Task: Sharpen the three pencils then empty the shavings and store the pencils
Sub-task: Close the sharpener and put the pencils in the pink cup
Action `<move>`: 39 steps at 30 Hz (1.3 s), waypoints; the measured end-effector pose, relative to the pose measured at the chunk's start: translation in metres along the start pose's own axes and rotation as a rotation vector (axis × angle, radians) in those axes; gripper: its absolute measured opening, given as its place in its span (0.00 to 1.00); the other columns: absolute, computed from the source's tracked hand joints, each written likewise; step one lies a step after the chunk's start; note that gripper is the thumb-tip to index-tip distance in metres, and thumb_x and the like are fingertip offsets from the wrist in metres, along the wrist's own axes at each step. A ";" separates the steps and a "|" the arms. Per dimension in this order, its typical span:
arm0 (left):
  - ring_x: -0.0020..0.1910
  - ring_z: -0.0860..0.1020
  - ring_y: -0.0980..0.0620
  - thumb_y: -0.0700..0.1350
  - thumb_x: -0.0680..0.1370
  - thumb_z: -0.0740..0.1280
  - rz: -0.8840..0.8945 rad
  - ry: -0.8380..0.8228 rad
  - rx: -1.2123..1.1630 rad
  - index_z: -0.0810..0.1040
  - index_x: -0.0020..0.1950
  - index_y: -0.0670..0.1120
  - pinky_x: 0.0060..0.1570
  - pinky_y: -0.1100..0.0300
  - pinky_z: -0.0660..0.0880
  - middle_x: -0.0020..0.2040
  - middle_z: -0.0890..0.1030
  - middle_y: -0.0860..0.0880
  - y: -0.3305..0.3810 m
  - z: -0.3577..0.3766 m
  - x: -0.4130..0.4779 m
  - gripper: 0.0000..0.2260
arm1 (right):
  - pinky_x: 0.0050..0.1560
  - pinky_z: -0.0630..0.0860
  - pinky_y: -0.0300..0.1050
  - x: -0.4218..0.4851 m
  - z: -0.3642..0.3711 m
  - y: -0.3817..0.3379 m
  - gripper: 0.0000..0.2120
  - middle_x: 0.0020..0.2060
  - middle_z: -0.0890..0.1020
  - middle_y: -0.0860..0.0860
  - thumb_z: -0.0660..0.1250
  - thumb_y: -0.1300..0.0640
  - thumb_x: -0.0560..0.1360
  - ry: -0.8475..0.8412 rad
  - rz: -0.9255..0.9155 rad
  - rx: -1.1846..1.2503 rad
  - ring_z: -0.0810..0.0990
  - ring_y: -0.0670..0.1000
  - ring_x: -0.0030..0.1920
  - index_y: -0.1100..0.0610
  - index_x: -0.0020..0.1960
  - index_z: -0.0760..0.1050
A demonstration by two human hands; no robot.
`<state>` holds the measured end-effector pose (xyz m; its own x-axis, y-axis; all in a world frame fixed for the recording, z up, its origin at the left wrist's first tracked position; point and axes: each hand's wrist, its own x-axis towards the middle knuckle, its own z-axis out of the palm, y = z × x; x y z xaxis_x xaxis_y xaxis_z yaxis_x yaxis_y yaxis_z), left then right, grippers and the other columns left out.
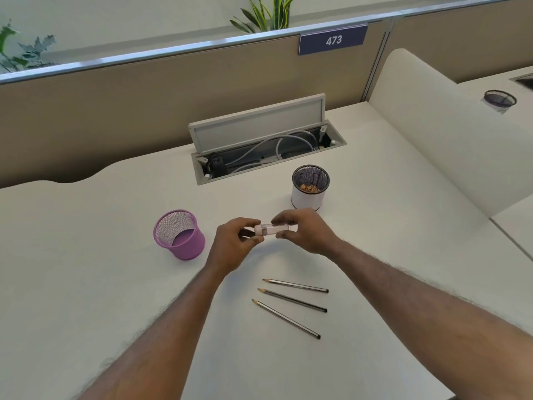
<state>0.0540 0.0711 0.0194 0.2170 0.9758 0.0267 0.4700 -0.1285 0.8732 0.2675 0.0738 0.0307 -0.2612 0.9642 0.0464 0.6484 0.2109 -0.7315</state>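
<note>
Right now your hands hold the sharpener (pixel 269 228) just above the counter (pixel 86 255), between the purple cup (pixel 190 249) and the white cup (pixel 306 200): left hand (pixel 233 246) pinching the pale cap end, right hand (pixel 305 230) curled round the clear barrel. It looks like light, stiff, slick plastic that could crack if squeezed, so grip the cap and barrel ends. Its long axis runs left to right. The three pencils (pixel 292 300) lie nearer you, tips pointing left
</note>
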 end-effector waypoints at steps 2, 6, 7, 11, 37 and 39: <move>0.44 0.84 0.59 0.38 0.71 0.77 -0.021 -0.031 0.030 0.83 0.58 0.44 0.44 0.68 0.79 0.52 0.85 0.49 -0.007 0.002 0.002 0.16 | 0.49 0.76 0.37 0.000 0.005 0.003 0.13 0.47 0.85 0.48 0.75 0.60 0.70 -0.001 0.001 -0.048 0.79 0.43 0.44 0.54 0.54 0.82; 0.45 0.83 0.57 0.40 0.72 0.77 -0.038 -0.045 0.135 0.82 0.58 0.43 0.46 0.67 0.79 0.52 0.85 0.48 -0.019 0.008 0.007 0.15 | 0.49 0.77 0.47 0.002 0.019 0.005 0.11 0.47 0.85 0.52 0.74 0.62 0.70 0.000 -0.016 -0.116 0.81 0.51 0.46 0.58 0.52 0.82; 0.45 0.83 0.55 0.40 0.72 0.76 -0.038 -0.038 0.158 0.83 0.58 0.43 0.47 0.65 0.79 0.52 0.85 0.48 -0.021 0.009 0.008 0.15 | 0.50 0.77 0.49 0.004 0.021 0.006 0.12 0.48 0.85 0.52 0.74 0.62 0.70 0.003 -0.008 -0.138 0.81 0.53 0.47 0.58 0.53 0.81; 0.49 0.82 0.53 0.42 0.72 0.76 -0.074 -0.008 0.225 0.83 0.58 0.44 0.52 0.58 0.79 0.53 0.85 0.48 -0.029 0.012 0.015 0.15 | 0.53 0.76 0.51 0.012 0.029 0.010 0.15 0.51 0.84 0.53 0.72 0.60 0.70 -0.014 0.043 -0.195 0.80 0.55 0.51 0.58 0.56 0.80; 0.53 0.79 0.50 0.43 0.68 0.79 -0.107 -0.065 0.281 0.81 0.60 0.42 0.53 0.53 0.78 0.55 0.82 0.46 -0.037 0.010 0.027 0.22 | 0.56 0.73 0.52 0.030 0.031 0.019 0.20 0.53 0.79 0.53 0.75 0.55 0.68 -0.088 0.098 -0.244 0.74 0.55 0.56 0.58 0.59 0.79; 0.53 0.79 0.51 0.43 0.68 0.79 -0.117 -0.064 0.276 0.81 0.61 0.43 0.53 0.53 0.78 0.56 0.82 0.46 -0.037 0.010 0.025 0.22 | 0.56 0.72 0.51 0.030 0.031 0.020 0.20 0.53 0.79 0.54 0.76 0.55 0.68 -0.089 0.096 -0.241 0.74 0.55 0.56 0.58 0.59 0.79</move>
<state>0.0504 0.0990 -0.0171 0.1974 0.9747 -0.1049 0.7076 -0.0676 0.7033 0.2500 0.1014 -0.0037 -0.2451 0.9659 -0.0835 0.8222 0.1615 -0.5459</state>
